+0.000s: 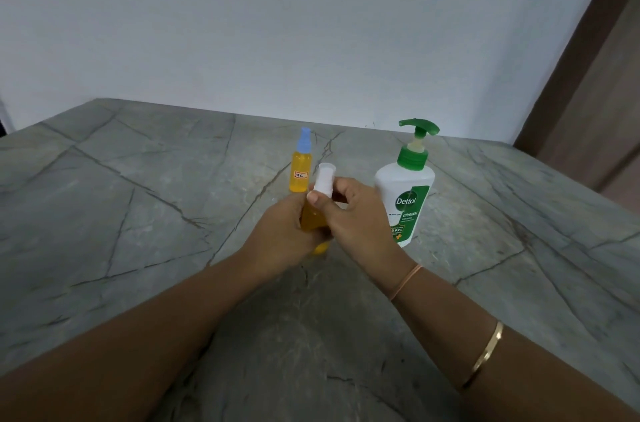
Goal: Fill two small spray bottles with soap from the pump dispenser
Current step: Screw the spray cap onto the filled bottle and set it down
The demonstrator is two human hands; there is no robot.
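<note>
- The blue-topped spray bottle (300, 172) stands capped on the stone counter (138, 214), amber to the shoulder. That one looks done.
- The white-topped spray bottle (325, 181) is held up near the pump dispenser (405, 186). The left hand (277, 238) has its fingers curled round the amber body, and the right hand (360, 217) pinches the base of the white top.
- It looks full too. I judge only tightening is left, though I cannot tell whether the top is going on or off.
</note>
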